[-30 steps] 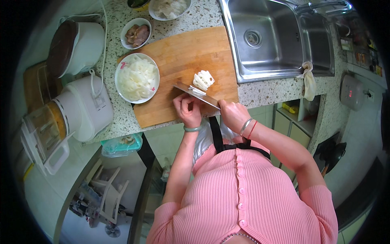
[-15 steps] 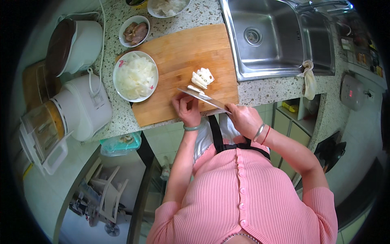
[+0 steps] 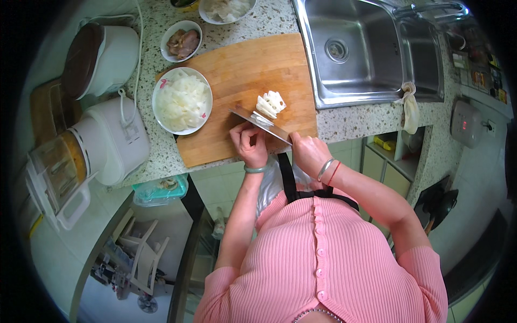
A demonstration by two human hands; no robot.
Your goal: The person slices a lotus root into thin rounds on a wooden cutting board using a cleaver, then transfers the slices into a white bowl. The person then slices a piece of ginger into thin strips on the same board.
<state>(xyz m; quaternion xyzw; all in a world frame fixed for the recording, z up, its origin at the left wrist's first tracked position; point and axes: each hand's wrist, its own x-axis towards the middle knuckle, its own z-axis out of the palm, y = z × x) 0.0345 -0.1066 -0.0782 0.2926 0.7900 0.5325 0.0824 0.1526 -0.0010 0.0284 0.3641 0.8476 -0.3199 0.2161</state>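
OK, far L first, beyond & left of the left hand's (image 3: 249, 145) fingers: plate (image 3: 155, 102) w/ a heap of pale slices (image 3: 183, 102), overlapping the L end of the board (image 3: 242, 64); best left well out of the stroke. Past that, farther from the fingers, bowl of meat (image 3: 182, 44).

Next, left fingers: curled in, w/ thumb & index bent into a loop, right by the near face of the knife (image 3: 279, 133). Can't tell abt any piece pinched under those tips (blade & knuckles in the way). For a safe cut, tuck tips back, thumb behind, & use knuckles as guide for the steel.

Just ahead of those knuckles, blade slanting from far L to near R across the board. Lift no higher than knuckle ht., stroke smoothly, aim for even thickness. Along the far face, opp. the left fingers, thin white strips (image 3: 263, 119), prob. touching the steel; clear off w/ blade lowered if clinging. A bit beyond, small pile of holed white pieces (image 3: 270, 104), leaning together.

Then right hand (image 3: 312, 153), nearer the body: fingers wrapped round the handle, close to the blade's heel. Grip firmly there, wrist loose, for max control.

Far R, beyond the right fingers & well apart: sink (image 3: 315, 54).
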